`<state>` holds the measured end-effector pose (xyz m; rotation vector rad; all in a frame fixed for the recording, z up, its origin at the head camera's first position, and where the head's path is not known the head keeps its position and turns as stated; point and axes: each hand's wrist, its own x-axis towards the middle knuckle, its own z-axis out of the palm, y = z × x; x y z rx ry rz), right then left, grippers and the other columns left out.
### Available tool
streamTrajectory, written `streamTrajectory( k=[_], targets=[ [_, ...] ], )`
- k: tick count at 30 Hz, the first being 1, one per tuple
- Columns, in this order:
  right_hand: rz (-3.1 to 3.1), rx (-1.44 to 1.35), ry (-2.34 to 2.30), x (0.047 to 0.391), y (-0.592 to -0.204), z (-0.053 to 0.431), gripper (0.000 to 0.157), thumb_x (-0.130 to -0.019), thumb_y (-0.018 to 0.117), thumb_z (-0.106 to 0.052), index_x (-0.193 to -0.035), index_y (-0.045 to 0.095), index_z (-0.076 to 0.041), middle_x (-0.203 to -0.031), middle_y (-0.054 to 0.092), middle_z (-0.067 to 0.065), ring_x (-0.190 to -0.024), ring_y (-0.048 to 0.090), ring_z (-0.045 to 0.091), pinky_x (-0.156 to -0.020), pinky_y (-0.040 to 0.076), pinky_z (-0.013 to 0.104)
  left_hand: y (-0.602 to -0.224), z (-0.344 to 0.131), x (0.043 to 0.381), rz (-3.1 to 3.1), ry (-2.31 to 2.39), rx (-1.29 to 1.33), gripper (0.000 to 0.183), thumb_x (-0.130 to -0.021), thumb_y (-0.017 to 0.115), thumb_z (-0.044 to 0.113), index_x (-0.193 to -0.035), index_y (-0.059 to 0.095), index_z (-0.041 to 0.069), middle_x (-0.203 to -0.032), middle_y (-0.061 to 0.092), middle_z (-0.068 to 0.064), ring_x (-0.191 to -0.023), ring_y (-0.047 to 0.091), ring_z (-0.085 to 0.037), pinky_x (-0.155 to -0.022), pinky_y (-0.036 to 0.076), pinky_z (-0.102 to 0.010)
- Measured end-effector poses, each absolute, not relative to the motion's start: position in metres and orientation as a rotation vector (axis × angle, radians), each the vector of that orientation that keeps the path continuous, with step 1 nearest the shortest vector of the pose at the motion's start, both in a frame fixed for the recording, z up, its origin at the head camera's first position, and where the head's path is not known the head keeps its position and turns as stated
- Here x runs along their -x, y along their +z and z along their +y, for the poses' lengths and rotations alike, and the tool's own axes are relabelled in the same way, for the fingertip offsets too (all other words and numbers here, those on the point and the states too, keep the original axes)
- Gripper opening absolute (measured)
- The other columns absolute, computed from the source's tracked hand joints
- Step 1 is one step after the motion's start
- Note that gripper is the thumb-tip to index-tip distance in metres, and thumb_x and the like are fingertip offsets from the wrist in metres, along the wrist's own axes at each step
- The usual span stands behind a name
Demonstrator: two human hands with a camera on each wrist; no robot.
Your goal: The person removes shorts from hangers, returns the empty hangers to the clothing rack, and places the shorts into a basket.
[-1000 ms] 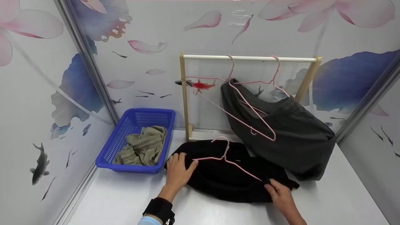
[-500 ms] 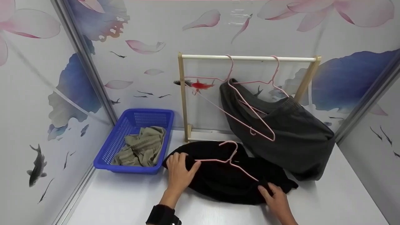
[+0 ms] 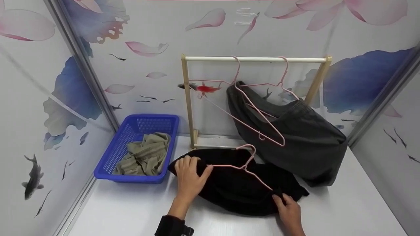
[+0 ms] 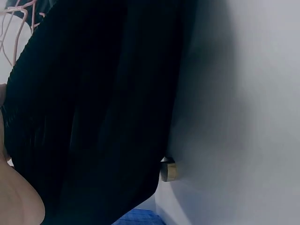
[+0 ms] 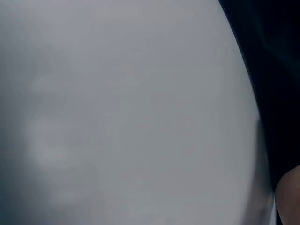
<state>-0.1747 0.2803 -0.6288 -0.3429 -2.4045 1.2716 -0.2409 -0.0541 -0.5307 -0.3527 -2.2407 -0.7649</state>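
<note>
A black garment point(image 3: 234, 201) with a gathered waist edge lies spread in front of the rack in the head view. Inside its waist opening is a pink hanger point(image 3: 243, 167), hook pointing up and to the right. My left hand point(image 3: 190, 178) grips the waist edge around the hanger's left end, thumb on top. At the right end, my right hand point(image 3: 288, 209) pinches the black fabric over the hanger tip. Dark cloth point(image 4: 103, 108) fills most of the left wrist view. In the right wrist view only a bit of my hand point(image 5: 289, 197) shows beside the garment.
Behind stands a rack with a white rail point(image 3: 210, 59) and wooden posts. Two pink hangers hang there, with dark grey garment point(image 3: 295, 141) draped from them at right. A blue basket point(image 3: 137, 178) holding khaki cloth point(image 3: 144, 154) stands left on the white table point(image 3: 131, 209).
The hanger has slid right inside the waist opening, and its hook now leans further right. Both hands keep their hold, and the head view has shifted slightly.
</note>
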Motion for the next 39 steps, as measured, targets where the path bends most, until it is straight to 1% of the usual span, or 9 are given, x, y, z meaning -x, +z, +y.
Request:
streamTrajectory(
  k=[3,6,11,15,17,21,29,33,39],
  targets=[
    [-2.404,0.383,1.266,0.175,-0.630,0.281,0.011,-0.094,0.076,-0.015,-0.091,0.077,-0.004,-0.096,0.076,0.012,-0.082,0.061,0.007,-0.077,0.047,0.024,-0.531,-0.054,0.239,-2.255,-0.775,0.348,0.044,-0.091,0.073,0.048,-0.099,0.064,0.006,-0.089,0.049,-0.007,-0.084,0.042,-0.026,-0.090,0.036,-0.049],
    [-2.406,0.424,1.300,0.174,-0.632,0.282,0.015,-0.094,0.075,-0.016,-0.085,0.074,-0.005,-0.089,0.075,0.009,-0.076,0.058,0.006,-0.074,0.046,0.023,-0.531,-0.054,0.237,-2.265,-0.784,0.352,0.044,-0.091,0.073,0.048,-0.100,0.064,0.006,-0.089,0.050,-0.007,-0.085,0.042,-0.025,-0.091,0.035,-0.048],
    [-2.404,0.456,1.372,0.175,-0.633,0.283,0.020,-0.096,0.075,-0.019,-0.080,0.071,-0.007,-0.081,0.069,0.002,-0.074,0.054,0.007,-0.072,0.044,0.022,-0.532,-0.055,0.237,-2.266,-0.788,0.347,0.042,-0.091,0.074,0.047,-0.099,0.064,0.007,-0.089,0.051,-0.006,-0.085,0.042,-0.024,-0.090,0.035,-0.047],
    [-2.381,0.452,1.409,0.175,-0.633,0.285,0.023,-0.095,0.075,-0.018,-0.076,0.068,-0.008,-0.076,0.064,0.000,-0.070,0.050,0.008,-0.069,0.041,0.020,-0.532,-0.053,0.237,-2.278,-0.803,0.345,0.041,-0.090,0.075,0.045,-0.098,0.064,0.007,-0.088,0.050,-0.006,-0.085,0.042,-0.024,-0.090,0.035,-0.048],
    [-2.365,0.447,1.416,0.175,-0.634,0.286,0.023,-0.095,0.076,-0.017,-0.075,0.068,-0.007,-0.075,0.065,-0.001,-0.070,0.050,0.007,-0.069,0.041,0.020,-0.531,-0.052,0.237,-2.290,-0.810,0.347,0.040,-0.090,0.075,0.045,-0.098,0.064,0.007,-0.089,0.051,-0.006,-0.085,0.042,-0.024,-0.091,0.035,-0.048],
    [-2.357,0.455,1.440,0.174,-0.634,0.287,0.023,-0.095,0.075,-0.018,-0.076,0.068,-0.007,-0.077,0.066,0.000,-0.071,0.051,0.007,-0.070,0.041,0.020,-0.528,-0.051,0.237,-2.302,-0.817,0.349,0.041,-0.090,0.075,0.046,-0.100,0.065,0.007,-0.090,0.052,-0.006,-0.086,0.043,-0.024,-0.092,0.036,-0.049],
    [-2.368,0.522,1.555,0.174,-0.635,0.279,0.018,-0.096,0.075,-0.021,-0.090,0.076,-0.005,-0.089,0.073,0.003,-0.080,0.058,0.008,-0.076,0.044,0.018,-0.523,-0.056,0.239,-2.299,-0.804,0.361,0.040,-0.089,0.075,0.044,-0.100,0.066,0.007,-0.091,0.055,-0.006,-0.088,0.046,-0.025,-0.092,0.036,-0.049],
    [-2.383,0.526,1.529,0.175,-0.633,0.280,0.019,-0.097,0.074,-0.023,-0.091,0.076,-0.004,-0.089,0.072,0.003,-0.080,0.058,0.008,-0.077,0.044,0.019,-0.520,-0.056,0.240,-2.321,-0.808,0.366,0.041,-0.090,0.075,0.045,-0.102,0.066,0.007,-0.092,0.055,-0.007,-0.088,0.046,-0.025,-0.094,0.036,-0.049],
    [-2.410,0.524,1.479,0.174,-0.631,0.287,0.020,-0.098,0.072,-0.022,-0.086,0.072,-0.005,-0.086,0.071,0.001,-0.077,0.055,0.007,-0.074,0.044,0.020,-0.520,-0.052,0.241,-2.343,-0.824,0.360,0.042,-0.089,0.076,0.046,-0.103,0.067,0.007,-0.092,0.054,-0.006,-0.088,0.047,-0.025,-0.096,0.036,-0.049]
  ],
)
